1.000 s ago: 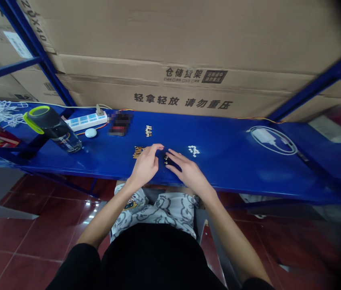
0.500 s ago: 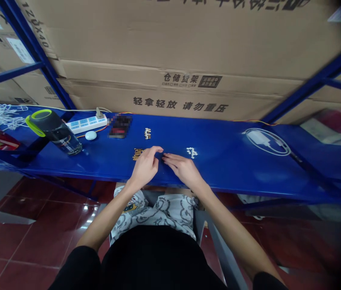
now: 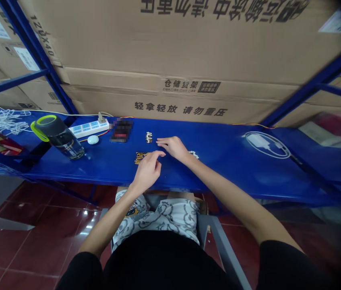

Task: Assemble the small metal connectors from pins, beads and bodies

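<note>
My left hand [image 3: 148, 169] rests on the blue shelf [image 3: 224, 161] with its fingers curled, fingertips beside a small pile of gold-coloured parts [image 3: 139, 157]. Whether it holds anything is hidden. My right hand [image 3: 172, 146] is stretched forward with fingers extended flat, its tips close to a small cluster of pale metal parts [image 3: 149, 137]. A little heap of white parts [image 3: 193, 153] lies just behind my right wrist.
A dark bottle with a green rim [image 3: 57, 137] lies on its side at the left, next to a white power strip [image 3: 88, 128], a small white oval object [image 3: 93, 139] and a dark box [image 3: 121, 131]. A white charger with coiled cable [image 3: 263, 143] lies right. Cardboard boxes [image 3: 188, 52] stand behind.
My right hand has left the spot beside my left hand and reached forward and left toward the pale metal cluster. My left hand stays almost in place. The view has tilted up slightly.
</note>
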Motion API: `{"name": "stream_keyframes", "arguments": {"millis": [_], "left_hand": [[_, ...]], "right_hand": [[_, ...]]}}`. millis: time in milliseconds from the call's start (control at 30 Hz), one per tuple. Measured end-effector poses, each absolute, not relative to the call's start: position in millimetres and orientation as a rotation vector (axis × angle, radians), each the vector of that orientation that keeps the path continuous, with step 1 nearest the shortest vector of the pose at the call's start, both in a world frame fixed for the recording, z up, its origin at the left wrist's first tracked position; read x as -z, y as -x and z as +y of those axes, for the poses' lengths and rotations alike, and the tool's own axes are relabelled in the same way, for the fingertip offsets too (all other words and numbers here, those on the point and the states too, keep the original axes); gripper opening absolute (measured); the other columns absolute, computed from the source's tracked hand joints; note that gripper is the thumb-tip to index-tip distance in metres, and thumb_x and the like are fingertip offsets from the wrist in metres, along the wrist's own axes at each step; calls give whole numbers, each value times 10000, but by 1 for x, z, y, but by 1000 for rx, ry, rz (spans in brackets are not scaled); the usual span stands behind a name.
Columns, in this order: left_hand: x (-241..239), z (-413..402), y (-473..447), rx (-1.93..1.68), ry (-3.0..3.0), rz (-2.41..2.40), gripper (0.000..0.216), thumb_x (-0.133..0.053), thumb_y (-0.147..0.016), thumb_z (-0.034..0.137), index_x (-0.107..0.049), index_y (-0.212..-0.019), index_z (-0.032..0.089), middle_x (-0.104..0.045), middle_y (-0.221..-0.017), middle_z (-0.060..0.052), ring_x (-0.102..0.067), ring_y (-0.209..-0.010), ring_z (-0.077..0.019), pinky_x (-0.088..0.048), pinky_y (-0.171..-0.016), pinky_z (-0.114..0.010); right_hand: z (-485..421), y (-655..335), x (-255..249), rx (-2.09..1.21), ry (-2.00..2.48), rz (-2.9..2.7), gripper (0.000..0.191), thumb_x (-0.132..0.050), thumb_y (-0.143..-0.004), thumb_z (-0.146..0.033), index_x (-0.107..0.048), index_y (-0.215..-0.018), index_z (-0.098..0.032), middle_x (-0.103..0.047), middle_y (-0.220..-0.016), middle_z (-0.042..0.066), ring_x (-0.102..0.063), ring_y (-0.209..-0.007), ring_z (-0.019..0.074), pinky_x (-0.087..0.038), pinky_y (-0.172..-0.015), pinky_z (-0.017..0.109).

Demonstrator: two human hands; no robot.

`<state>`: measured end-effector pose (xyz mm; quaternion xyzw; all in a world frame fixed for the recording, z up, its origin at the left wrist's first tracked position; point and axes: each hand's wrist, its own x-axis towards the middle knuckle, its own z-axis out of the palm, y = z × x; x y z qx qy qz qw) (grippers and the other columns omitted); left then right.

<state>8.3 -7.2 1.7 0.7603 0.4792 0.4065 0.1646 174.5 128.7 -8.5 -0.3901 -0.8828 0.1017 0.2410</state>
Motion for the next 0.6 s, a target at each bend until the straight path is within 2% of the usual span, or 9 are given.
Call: {"name": "stream_keyframes", "arguments": {"millis": [200,400,600], "left_hand": [[-3,-7,-8,-1159,-2165,1352,396,-434,-883,-15,-582,-1169,216,-691,-1174,-50,-633,-1131,-218,-485,-1048,-398],[-3,-6,-7,-1147,-2156,1343,383,-431,-895,-3,-579,-1168,223,-693,-1178,-47,-638,-1145,-215,-490,-1045,-393],[-2,-5,-7,-1183,-2122,1304,421,-432,-913,7,-523,-1260,227,-695,-1179,-49,-640,-1147,-207,-494,-1046,-400]], "right_hand": [[172,-155,18,-318,1099,-2313,219,-633,-955,-190,-780,-1103,-254,-729,-1247,25,-677,-1206,246,-505,-1086,431],[182,-153,20,-397,1083,-2263,217,-653,-951,-230,-774,-1128,-265,-726,-1259,10,-671,-1216,233,-485,-1108,406],[180,-154,20,-409,1071,-2259,245,-641,-959,-232,-758,-1170,-276,-707,-1298,9,-661,-1233,232,-480,-1111,411]]}}
